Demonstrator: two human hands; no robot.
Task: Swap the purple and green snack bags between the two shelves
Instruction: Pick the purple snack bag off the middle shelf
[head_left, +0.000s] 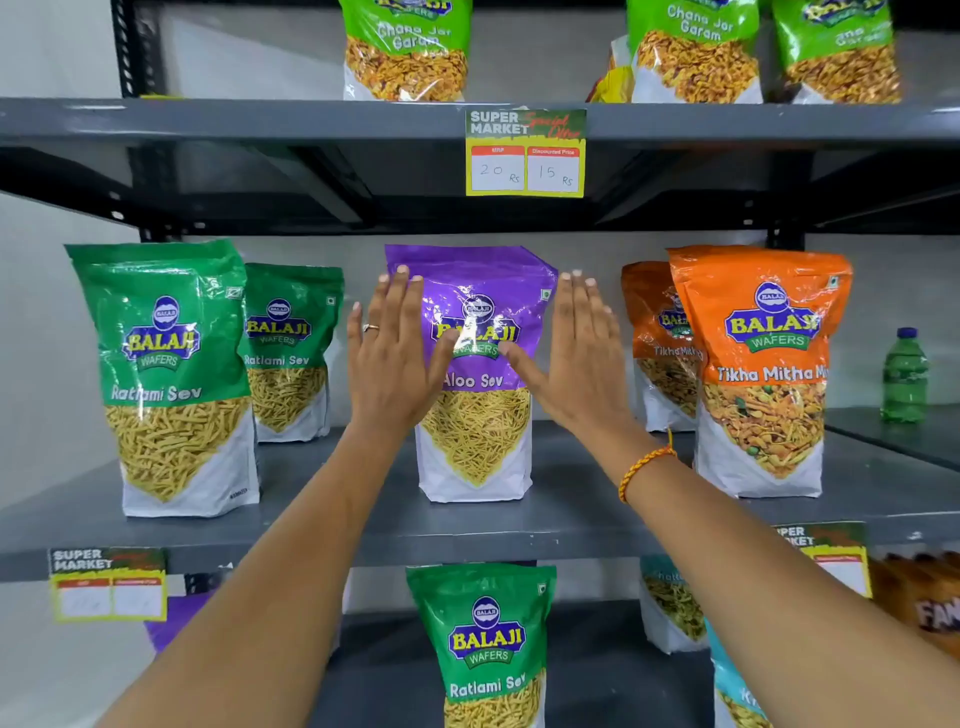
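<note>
below the hands, the green bag (485, 644) stands on the lower shelf (597, 675). higher, left hand (392, 358) and right hand (576, 358) flank the purple bag (475, 374) on the middle shelf (571, 519), fingers spread, neither clamped. an uneven squeeze might topple it backward, or nudge the orange bag (763, 374).

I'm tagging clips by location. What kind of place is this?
Likely a shop aisle, or a mock-up of one: dark metal shelving stocked with upright branded snack bags such as the purple Aloo Sev bag, plus a "Super Market" price tag showing MRP and discounted price.
</note>
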